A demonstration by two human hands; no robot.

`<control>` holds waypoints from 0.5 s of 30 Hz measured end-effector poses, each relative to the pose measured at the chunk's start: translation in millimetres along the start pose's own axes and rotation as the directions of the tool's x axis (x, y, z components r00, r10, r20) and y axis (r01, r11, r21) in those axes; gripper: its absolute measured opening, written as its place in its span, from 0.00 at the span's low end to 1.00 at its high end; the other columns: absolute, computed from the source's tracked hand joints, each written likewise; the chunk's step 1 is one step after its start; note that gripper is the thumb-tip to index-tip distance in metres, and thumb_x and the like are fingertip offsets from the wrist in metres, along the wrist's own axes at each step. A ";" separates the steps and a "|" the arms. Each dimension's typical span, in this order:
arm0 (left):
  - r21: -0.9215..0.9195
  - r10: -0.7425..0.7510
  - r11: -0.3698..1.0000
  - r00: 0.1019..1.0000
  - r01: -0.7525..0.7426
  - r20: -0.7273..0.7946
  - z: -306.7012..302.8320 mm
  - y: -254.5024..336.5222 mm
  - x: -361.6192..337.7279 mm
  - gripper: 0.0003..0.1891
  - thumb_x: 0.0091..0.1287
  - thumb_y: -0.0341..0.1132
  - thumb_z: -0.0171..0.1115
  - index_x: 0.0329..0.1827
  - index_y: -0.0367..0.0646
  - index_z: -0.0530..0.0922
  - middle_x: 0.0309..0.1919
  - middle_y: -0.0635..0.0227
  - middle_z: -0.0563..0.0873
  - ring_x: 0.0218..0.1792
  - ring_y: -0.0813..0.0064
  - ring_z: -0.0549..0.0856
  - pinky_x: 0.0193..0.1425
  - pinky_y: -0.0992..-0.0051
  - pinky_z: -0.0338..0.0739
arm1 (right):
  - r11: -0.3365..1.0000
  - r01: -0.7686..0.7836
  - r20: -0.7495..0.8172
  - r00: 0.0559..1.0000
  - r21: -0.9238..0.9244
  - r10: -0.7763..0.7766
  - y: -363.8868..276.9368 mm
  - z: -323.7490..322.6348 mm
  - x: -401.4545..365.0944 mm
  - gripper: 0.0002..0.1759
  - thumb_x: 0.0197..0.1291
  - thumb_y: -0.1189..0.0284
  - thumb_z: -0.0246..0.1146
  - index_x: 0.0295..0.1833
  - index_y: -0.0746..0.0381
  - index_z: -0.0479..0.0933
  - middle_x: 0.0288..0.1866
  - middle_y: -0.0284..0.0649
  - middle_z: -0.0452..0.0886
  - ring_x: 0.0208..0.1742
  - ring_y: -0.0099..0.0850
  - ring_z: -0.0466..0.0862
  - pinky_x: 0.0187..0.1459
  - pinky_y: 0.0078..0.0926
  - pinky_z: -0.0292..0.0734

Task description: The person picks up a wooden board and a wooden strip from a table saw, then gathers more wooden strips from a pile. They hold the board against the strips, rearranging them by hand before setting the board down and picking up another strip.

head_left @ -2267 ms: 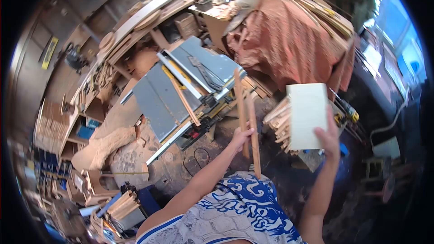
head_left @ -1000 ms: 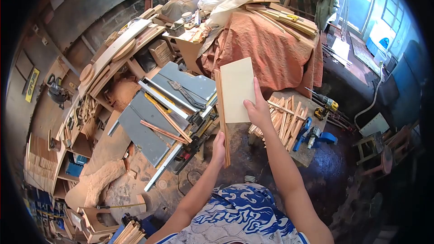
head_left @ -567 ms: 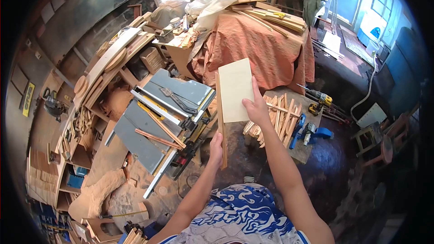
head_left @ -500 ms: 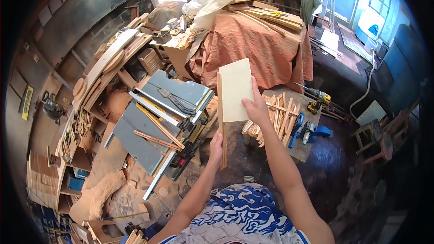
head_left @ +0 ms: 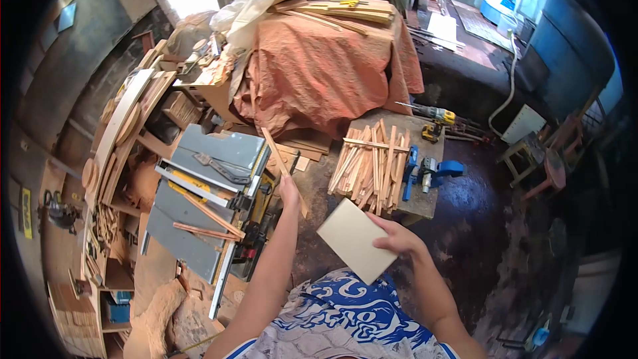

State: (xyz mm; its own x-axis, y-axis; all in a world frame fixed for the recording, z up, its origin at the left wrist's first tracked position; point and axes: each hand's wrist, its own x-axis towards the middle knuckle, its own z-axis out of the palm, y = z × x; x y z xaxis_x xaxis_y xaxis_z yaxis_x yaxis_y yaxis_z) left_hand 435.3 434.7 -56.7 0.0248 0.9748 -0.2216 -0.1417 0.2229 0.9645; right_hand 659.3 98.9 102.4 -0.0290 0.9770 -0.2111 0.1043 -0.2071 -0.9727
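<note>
My left hand [head_left: 289, 193] is closed around a thin wooden strip [head_left: 274, 149], which points up and to the left beside the table saw [head_left: 203, 193]. My right hand [head_left: 397, 237] grips a flat cream-coloured board [head_left: 355, 242] by its right edge, the thumb on top and the fingers hidden beneath. The board is tilted just in front of my patterned shirt. Strip and board are apart. A pile of short wooden sticks [head_left: 369, 169] lies on a low table beyond the board. Two loose sticks [head_left: 206, 229] rest on the saw top.
Right of the stick pile are blue clamp-like tools [head_left: 425, 173] and a yellow drill [head_left: 435, 114]. An orange cloth [head_left: 312, 66] covers a large mound with planks [head_left: 352, 10] on top. Shelves with wood scraps line the left. A small stool [head_left: 522, 159] stands at right.
The board and strip, previously side by side, are now apart. My right hand has brought the board down towards my body; my left hand has moved left with the strip. The view has shifted right.
</note>
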 end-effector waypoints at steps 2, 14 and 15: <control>0.209 -0.046 0.977 0.997 0.031 0.065 28.3 -15.1 6.6 0.23 0.84 0.46 0.47 0.70 0.39 0.77 0.60 0.60 0.84 0.60 0.67 0.80 0.66 0.66 0.72 | 0.980 -0.034 -0.177 0.982 0.195 0.069 55.0 -25.9 -41.6 0.52 0.55 0.84 0.64 0.86 0.66 0.52 0.80 0.46 0.70 0.77 0.34 0.72 0.77 0.28 0.62; 0.656 0.044 0.611 0.846 -0.443 0.531 199.7 -32.0 -45.5 0.31 0.77 0.52 0.52 0.82 0.58 0.67 0.66 0.49 0.79 0.70 0.48 0.76 0.75 0.56 0.68 | 0.830 -0.107 -0.607 0.633 0.547 0.481 135.6 -45.4 -125.7 0.51 0.58 0.87 0.64 0.86 0.67 0.51 0.80 0.46 0.70 0.76 0.35 0.73 0.75 0.30 0.65; 0.709 -0.024 0.580 0.862 -0.401 0.507 179.3 -57.4 -39.8 0.32 0.76 0.52 0.53 0.82 0.57 0.67 0.67 0.49 0.79 0.69 0.48 0.77 0.74 0.56 0.69 | 0.820 -0.106 -0.578 0.658 0.563 0.483 139.2 -43.4 -107.9 0.51 0.58 0.87 0.65 0.86 0.66 0.51 0.80 0.46 0.70 0.75 0.35 0.74 0.74 0.30 0.66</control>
State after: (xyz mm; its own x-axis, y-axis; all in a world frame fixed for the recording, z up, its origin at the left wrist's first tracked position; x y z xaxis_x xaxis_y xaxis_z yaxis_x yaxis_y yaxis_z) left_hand 619.9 384.5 -77.5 0.5264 0.8385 -0.1408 0.6092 -0.2564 0.7504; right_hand 720.0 -33.2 -6.1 0.6062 0.5717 -0.5528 -0.4713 -0.3017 -0.8288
